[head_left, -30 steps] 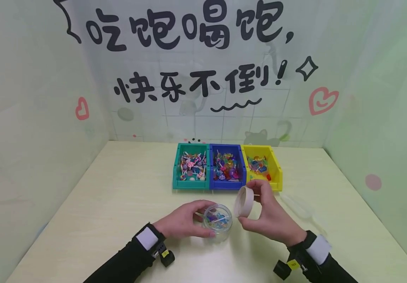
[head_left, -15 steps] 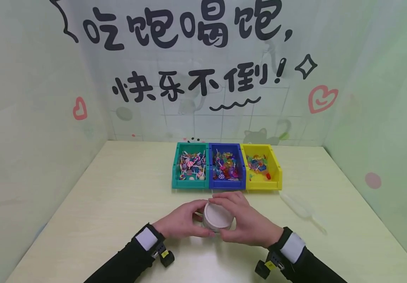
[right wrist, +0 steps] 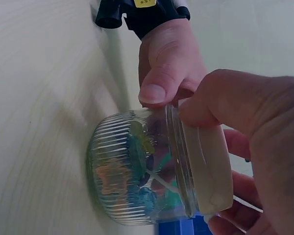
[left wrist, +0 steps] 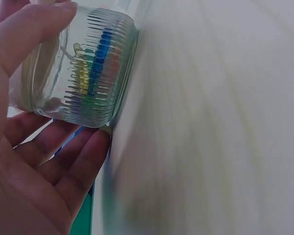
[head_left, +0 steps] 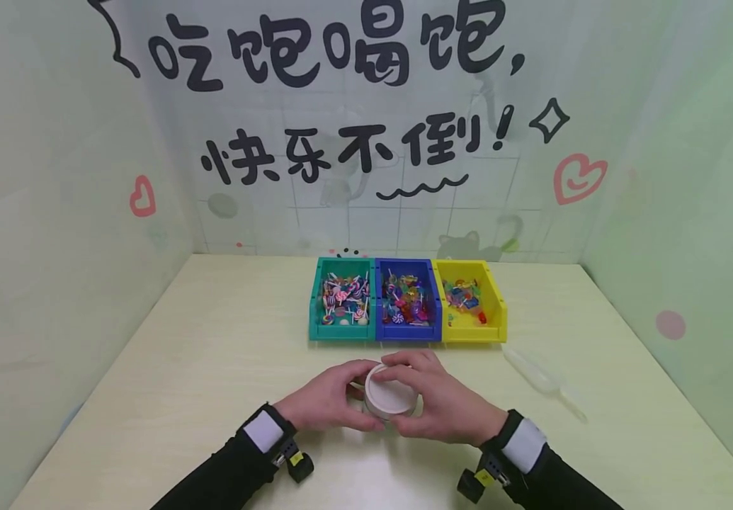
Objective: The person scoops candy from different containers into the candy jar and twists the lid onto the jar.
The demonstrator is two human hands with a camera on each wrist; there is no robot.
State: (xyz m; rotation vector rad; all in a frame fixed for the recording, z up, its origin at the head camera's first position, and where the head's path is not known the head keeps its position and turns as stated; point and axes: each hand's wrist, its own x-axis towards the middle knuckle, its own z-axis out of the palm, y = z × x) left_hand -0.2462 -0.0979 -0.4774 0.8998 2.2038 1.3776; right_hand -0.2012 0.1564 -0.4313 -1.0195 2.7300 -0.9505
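Observation:
A small ribbed glass jar point(right wrist: 132, 171) stands on the table between my hands, with colourful candy-like charms point(left wrist: 93, 68) showing through its wall. On its mouth sits a pale lid point(head_left: 390, 394). My left hand point(head_left: 334, 397) holds the jar from the left, thumb on the near side and fingers round the far side. From the right, my right hand point(head_left: 439, 397) grips the lid by its rim, the thumb in front and the fingers over the back edge.
Behind the hands stand a green bin point(head_left: 343, 333), a blue bin point(head_left: 408, 333) and a yellow bin point(head_left: 476, 334), side by side, each holding small colourful charms. A clear plastic scoop-like tool point(head_left: 541, 379) lies on the right. Printed walls enclose the table.
My right hand has brought the lid left and down from beside the jar onto its mouth. Over the last half second its fingers shifted slightly on the lid; the left hand kept its hold.

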